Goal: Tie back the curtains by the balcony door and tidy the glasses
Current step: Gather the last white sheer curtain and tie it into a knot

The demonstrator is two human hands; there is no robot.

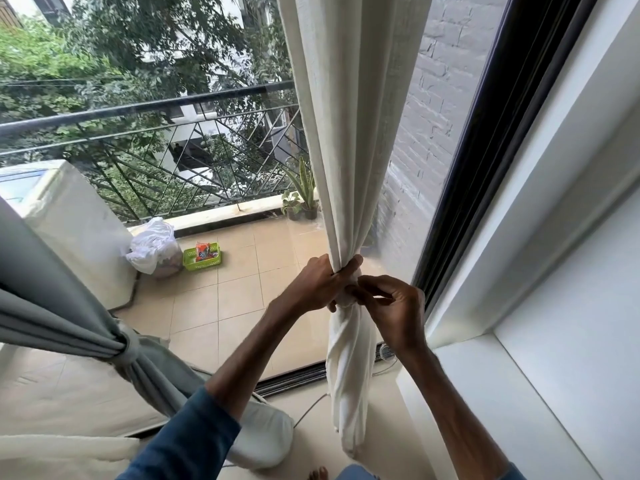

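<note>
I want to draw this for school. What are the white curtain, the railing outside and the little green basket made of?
White curtain: woven cloth, maybe cotton or linen, matte; it hangs in soft folds with a fine weave.
Railing: probably painted metal; dark, smooth, with thin straight bars.
Green basket: looks like plastic; bright colour and slotted sides.

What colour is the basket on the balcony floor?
The basket is lime green; head view.

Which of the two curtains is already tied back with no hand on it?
The grey curtain at lower left, cinched by a grey band. The cream curtain is gripped by the left hand and pinched by the right hand.
</note>
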